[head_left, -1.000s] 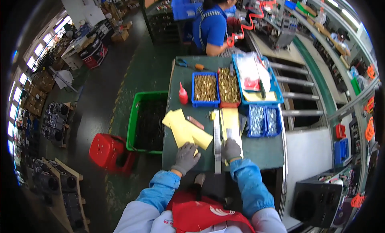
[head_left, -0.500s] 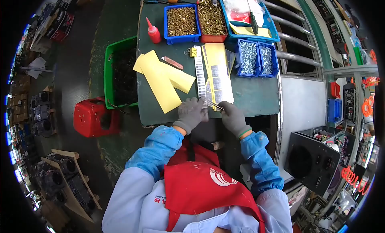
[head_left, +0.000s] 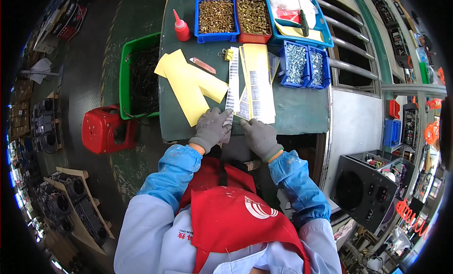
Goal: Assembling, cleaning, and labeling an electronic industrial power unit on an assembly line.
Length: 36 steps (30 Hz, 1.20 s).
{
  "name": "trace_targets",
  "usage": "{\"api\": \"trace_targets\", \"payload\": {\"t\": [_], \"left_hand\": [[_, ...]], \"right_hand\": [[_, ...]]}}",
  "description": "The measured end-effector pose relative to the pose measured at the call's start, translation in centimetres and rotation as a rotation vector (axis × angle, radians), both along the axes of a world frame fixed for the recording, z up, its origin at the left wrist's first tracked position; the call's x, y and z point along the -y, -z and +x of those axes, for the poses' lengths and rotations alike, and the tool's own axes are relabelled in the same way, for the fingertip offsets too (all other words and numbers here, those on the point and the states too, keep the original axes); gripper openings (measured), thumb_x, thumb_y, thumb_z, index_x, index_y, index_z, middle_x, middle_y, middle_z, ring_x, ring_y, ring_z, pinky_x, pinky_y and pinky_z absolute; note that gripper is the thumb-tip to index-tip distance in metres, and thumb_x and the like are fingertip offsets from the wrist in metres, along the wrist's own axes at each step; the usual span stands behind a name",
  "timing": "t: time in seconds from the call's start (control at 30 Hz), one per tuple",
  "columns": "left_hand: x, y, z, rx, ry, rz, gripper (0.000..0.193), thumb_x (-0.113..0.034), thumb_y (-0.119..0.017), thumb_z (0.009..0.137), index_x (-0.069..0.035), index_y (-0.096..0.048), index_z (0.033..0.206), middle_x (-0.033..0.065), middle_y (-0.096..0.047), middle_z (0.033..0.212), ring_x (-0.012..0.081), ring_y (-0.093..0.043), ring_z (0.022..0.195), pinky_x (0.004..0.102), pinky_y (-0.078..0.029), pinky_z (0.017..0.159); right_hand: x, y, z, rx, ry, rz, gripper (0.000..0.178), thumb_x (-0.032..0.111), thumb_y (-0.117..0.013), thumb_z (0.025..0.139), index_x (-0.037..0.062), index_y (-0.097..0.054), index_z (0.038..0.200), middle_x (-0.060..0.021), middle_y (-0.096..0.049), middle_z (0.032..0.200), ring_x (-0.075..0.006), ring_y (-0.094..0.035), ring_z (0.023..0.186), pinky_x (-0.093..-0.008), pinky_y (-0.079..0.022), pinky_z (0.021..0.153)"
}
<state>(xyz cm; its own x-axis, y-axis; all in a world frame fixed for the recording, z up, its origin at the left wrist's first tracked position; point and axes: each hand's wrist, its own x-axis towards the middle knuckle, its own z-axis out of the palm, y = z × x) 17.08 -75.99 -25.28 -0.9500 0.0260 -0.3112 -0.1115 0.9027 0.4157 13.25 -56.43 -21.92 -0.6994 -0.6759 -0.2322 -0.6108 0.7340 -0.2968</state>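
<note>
My left hand (head_left: 212, 128), in a grey glove, is closed on the lower end of a narrow white label strip (head_left: 232, 87) printed with rows of dark marks. Part of the strip hangs past the table edge under my fingers. To its right, my gloved right hand (head_left: 260, 138) is closed, fingertips at the lower end of the printed label sheets (head_left: 259, 92). Thin tweezers are in its grip, mostly hidden now and clearer in the earlier frame. Two yellow sheets (head_left: 183, 87) lie crossed left of the strip. A yellow binder clip (head_left: 229, 54) is by its top.
Blue and red bins of brass-coloured fasteners (head_left: 216, 16) stand at the back, beside a red bottle (head_left: 181, 28). Small blue bins (head_left: 296, 64) of silver hardware are at the right. A green crate (head_left: 123, 80) and red stool (head_left: 101, 130) stand left of the table (head_left: 302, 109).
Both hands have moved slightly left and toward me. The strip's lower end has swung left with my left hand, and the tweezers between the hands have largely gone from sight.
</note>
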Motion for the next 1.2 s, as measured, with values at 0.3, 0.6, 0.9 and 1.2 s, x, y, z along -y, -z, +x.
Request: {"api": "trace_targets", "payload": {"t": [0.3, 0.6, 0.9, 1.2], "left_hand": [[0.1, 0.8, 0.2, -0.051, 0.001, 0.04, 0.052, -0.032, -0.074, 0.08, -0.025, -0.059, 0.13, 0.0097, -0.057, 0.098, 0.0297, -0.058, 0.099, 0.0431, -0.05, 0.084], [0.1, 0.7, 0.1, -0.063, 0.004, 0.035, 0.053, -0.033, -0.075, 0.079, -0.024, -0.06, 0.129, 0.0101, -0.056, 0.098, 0.0301, -0.059, 0.099, 0.0434, -0.05, 0.084], [0.1, 0.5, 0.0, -0.053, -0.002, 0.032, 0.053, -0.033, -0.075, 0.079, -0.024, -0.06, 0.129, 0.0101, -0.057, 0.098, 0.0303, -0.059, 0.098, 0.0435, -0.05, 0.084], [0.0, 0.2, -0.1, -0.042, -0.009, 0.049, 0.052, -0.032, -0.074, 0.079, -0.024, -0.059, 0.129, 0.0096, -0.057, 0.098, 0.0305, -0.059, 0.097, 0.0433, -0.049, 0.085]], "right_hand": [[1.2, -0.1, 0.4, -0.075, -0.025, 0.091, 0.049, 0.028, -0.068, 0.075, 0.0066, -0.062, 0.119, -0.0093, -0.064, 0.097, -0.0269, -0.067, 0.089, -0.0402, -0.054, 0.071], [1.1, -0.4, 0.4, -0.132, -0.036, 0.07, 0.043, 0.026, -0.068, 0.073, 0.0058, -0.063, 0.111, -0.0073, -0.064, 0.094, -0.0253, -0.067, 0.086, -0.0385, -0.054, 0.069], [1.2, 0.8, 1.4, 0.008, 0.271, -0.032, 0.025, 0.023, -0.064, 0.079, 0.0125, -0.069, 0.101, -0.0115, -0.065, 0.085, -0.0301, -0.068, 0.08, -0.0419, -0.054, 0.069], [0.7, 2.2, 0.6, 0.434, 0.71, -0.267, 0.026, 0.021, -0.06, 0.083, 0.0098, -0.074, 0.102, -0.0175, -0.071, 0.092, -0.034, -0.069, 0.088, -0.0408, -0.054, 0.08]]}}
